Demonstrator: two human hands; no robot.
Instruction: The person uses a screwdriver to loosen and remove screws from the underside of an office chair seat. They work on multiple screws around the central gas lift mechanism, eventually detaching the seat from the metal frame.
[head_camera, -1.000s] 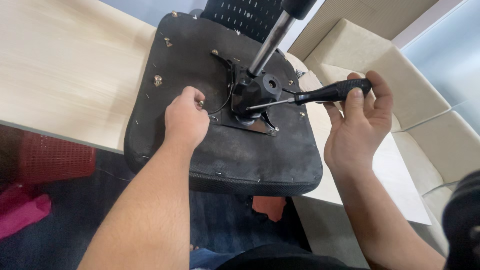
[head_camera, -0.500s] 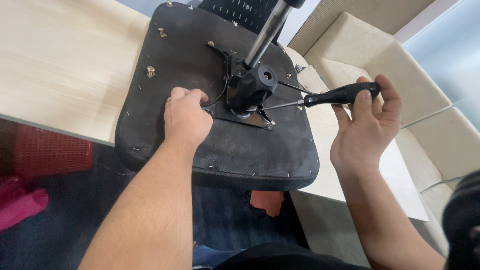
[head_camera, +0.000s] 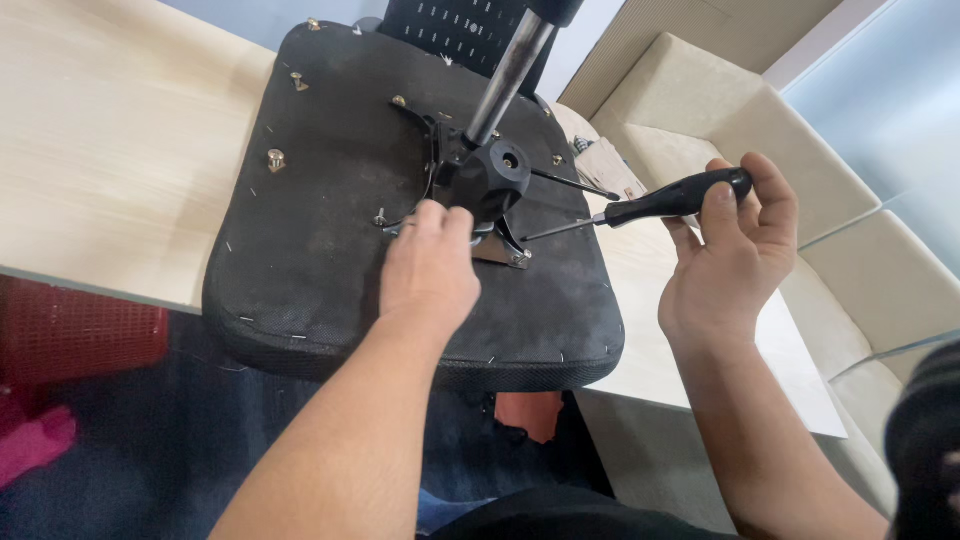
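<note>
1. far left: red mesh basket (head_camera: 80, 330) under the pale wooden table (head_camera: 110, 150).
2. lying upside down across the table edge: black chair seat (head_camera: 320, 250), loose bolts standing near its left rim.
3. at seat centre: black mechanism hub (head_camera: 490, 180) on a metal plate, chrome column (head_camera: 505, 70) rising from it.
4. left hand (head_camera: 430, 270) resting on the seat, fingertips curled against the plate just below the hub (cannot tell whether anything is pinched there).
5. right of the hub: screwdriver (head_camera: 640, 208), tip aimed toward the plate, black handle wrapped closed in the right hand (head_camera: 735, 260).
6. far right: beige sofa (head_camera: 800, 150).
</note>
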